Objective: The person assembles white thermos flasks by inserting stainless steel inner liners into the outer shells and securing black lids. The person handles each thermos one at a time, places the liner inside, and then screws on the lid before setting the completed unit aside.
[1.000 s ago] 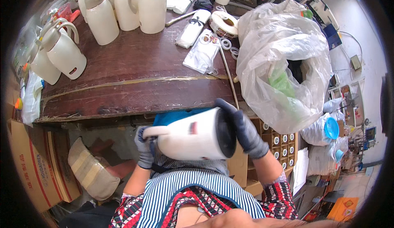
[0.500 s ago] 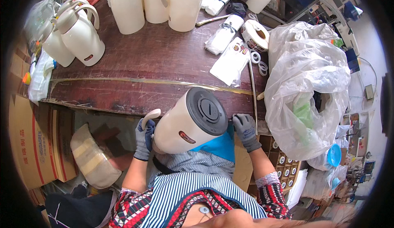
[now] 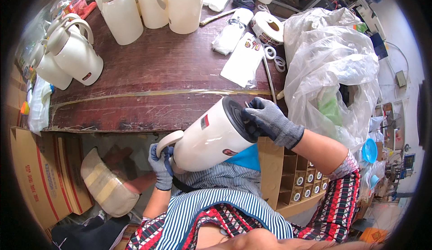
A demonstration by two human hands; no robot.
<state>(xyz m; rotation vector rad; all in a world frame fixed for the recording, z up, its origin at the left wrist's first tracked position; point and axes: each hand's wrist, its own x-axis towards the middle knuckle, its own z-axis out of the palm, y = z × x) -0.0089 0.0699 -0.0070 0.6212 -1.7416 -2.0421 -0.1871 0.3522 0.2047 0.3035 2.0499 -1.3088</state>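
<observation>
A cream vacuum jug (image 3: 204,139) lies tilted over my lap, its black round base (image 3: 234,115) facing up and to the right. My gloved left hand (image 3: 161,165) is closed round its handle at the lower left end. Against the base, my gloved right hand (image 3: 273,123) has its fingers bent and pressed together. A small dark tip shows by those fingers, but what they hold, if anything, is hidden. Small labels are on the jug's side.
More cream jugs (image 3: 184,9) stand along the table's (image 3: 148,65) far side and left (image 3: 74,54). White packets (image 3: 242,63), a label roll (image 3: 268,27), white rings and a metal rod lie right. Beyond are a plastic bag (image 3: 330,65) and a divided carton (image 3: 288,182).
My right hand has moved from the table's front edge onto the jug's base. The jug has tipped further sideways, turning its base to the right; my left hand keeps its hold.
</observation>
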